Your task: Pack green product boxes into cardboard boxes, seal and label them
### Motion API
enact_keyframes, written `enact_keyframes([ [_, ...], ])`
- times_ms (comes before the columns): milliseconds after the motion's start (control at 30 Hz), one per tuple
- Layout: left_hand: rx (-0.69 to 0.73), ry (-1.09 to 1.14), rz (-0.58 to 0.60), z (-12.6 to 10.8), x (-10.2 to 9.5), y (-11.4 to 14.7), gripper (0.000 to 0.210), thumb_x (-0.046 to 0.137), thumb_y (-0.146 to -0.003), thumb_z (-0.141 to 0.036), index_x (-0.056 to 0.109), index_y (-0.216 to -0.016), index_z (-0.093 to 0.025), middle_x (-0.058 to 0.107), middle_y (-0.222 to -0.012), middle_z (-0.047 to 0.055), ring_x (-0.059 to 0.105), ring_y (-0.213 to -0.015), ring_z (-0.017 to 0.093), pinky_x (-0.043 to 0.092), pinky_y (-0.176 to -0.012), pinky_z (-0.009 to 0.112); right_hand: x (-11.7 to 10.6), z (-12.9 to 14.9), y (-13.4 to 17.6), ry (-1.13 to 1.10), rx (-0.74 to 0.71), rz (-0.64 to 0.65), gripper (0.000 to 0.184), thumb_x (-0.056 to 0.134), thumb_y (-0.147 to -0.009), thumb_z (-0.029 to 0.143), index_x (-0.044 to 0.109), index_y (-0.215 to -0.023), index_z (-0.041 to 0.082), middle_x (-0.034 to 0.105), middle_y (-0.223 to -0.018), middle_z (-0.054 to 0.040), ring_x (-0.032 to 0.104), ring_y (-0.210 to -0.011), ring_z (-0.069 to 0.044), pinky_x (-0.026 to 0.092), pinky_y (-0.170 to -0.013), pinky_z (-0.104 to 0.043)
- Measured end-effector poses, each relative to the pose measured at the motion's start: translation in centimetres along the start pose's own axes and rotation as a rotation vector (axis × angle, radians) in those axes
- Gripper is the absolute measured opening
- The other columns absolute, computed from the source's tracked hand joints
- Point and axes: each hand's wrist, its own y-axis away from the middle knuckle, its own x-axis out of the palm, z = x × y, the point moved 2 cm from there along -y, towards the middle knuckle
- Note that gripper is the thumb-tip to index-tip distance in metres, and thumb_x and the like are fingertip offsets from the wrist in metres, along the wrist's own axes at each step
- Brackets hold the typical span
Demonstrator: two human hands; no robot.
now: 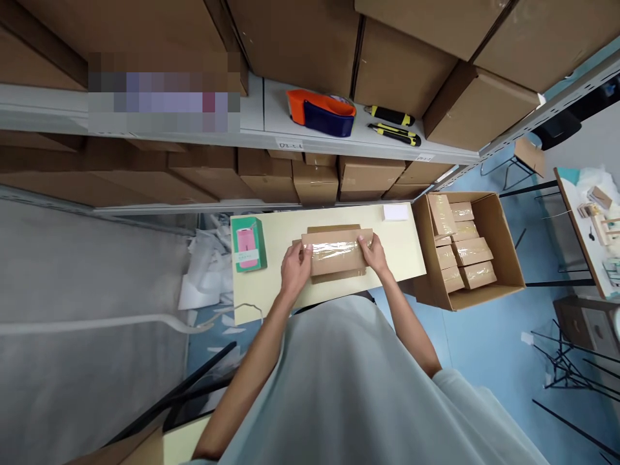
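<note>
Between both hands is a small brown cardboard box (338, 252) with shiny clear tape along its top. My left hand (295, 268) grips its left end, thumb on top. At the right end, my right hand (374, 254) holds it the same way, thumb on the upper face. Beneath this box, more brown cardboard (334, 228) shows along its far and near edges; I cannot tell whether it is a second box or flaps. All of this is over a pale yellow table (278, 226). A green box with a pink picture (248, 243) stands at the table's left.
Right of the table, a large open carton (508, 258) contains several taped boxes. Above, a shelf (271, 106) bears big cartons, an orange and blue tape dispenser (322, 113) and two yellow-black utility knives (392, 123). A white slip (396, 212) lies at the table's back right.
</note>
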Motion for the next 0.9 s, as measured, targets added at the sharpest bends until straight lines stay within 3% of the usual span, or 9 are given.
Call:
enact_keyframes([
  [133,-0.004,0.163,-0.051,-1.7,-2.4,1.6,0.063,0.049,-0.105,-0.07,0.072,-0.134,-0.02,0.074,-0.142,0.016,0.073,-0.125,0.03,0.061,-0.109,0.044,-2.5,1.9,2.7,-0.111,0.002,-0.078,0.068,0.059,-0.103,0.073,0.066,-0.14,0.017,0.074,-0.147,-0.0196,0.07,-0.138,-0.033,0.055,-0.12,-0.049],
  [267,-0.106,0.341,-0.058,-0.7,-3.1,3.1,0.061,0.052,-0.101,-0.076,0.071,-0.122,-0.021,0.078,-0.133,0.014,0.074,-0.125,0.028,0.062,-0.11,0.044,-4.2,0.8,5.1,-0.215,-0.03,-0.108,0.052,0.061,-0.104,0.065,0.072,-0.128,0.021,0.074,-0.147,-0.0192,0.071,-0.136,-0.034,0.058,-0.116,-0.053],
  [400,-0.277,0.423,0.016,3.0,-1.4,4.3,0.056,0.065,-0.091,-0.074,0.068,-0.112,-0.022,0.08,-0.123,0.015,0.076,-0.124,0.031,0.06,-0.113,0.05,-3.0,-3.4,6.5,-0.28,0.046,-0.071,0.048,0.07,-0.094,0.06,0.071,-0.122,0.021,0.076,-0.14,-0.0209,0.077,-0.125,-0.035,0.064,-0.107,-0.055],
  [600,-0.382,0.397,0.095,7.6,0.8,5.8,0.048,0.078,-0.081,-0.052,0.066,-0.117,-0.021,0.076,-0.139,0.02,0.074,-0.134,0.036,0.056,-0.119,0.056,-0.2,-8.2,7.9,-0.268,0.148,-0.005,0.047,0.07,-0.088,0.056,0.07,-0.121,0.021,0.076,-0.136,-0.021,0.078,-0.12,-0.034,0.066,-0.099,-0.052],
  [733,-0.356,0.335,0.107,8.7,0.5,4.4,0.049,0.072,-0.088,-0.056,0.07,-0.12,-0.02,0.076,-0.139,0.021,0.074,-0.133,0.035,0.056,-0.119,0.055,-0.4,-8.5,6.6,-0.238,0.163,-0.008,0.049,0.076,-0.086,0.058,0.073,-0.118,0.021,0.079,-0.131,-0.0185,0.078,-0.117,-0.032,0.066,-0.1,-0.051],
  [900,-0.335,0.277,0.045,7.9,0.1,-0.2,0.053,0.068,-0.093,-0.058,0.072,-0.13,-0.02,0.071,-0.151,0.023,0.068,-0.143,0.036,0.05,-0.125,0.057,-0.1,-7.3,2.2,-0.183,0.159,-0.079,0.054,0.073,-0.086,0.068,0.075,-0.11,0.019,0.082,-0.12,-0.0189,0.078,-0.109,-0.031,0.065,-0.101,-0.053],
])
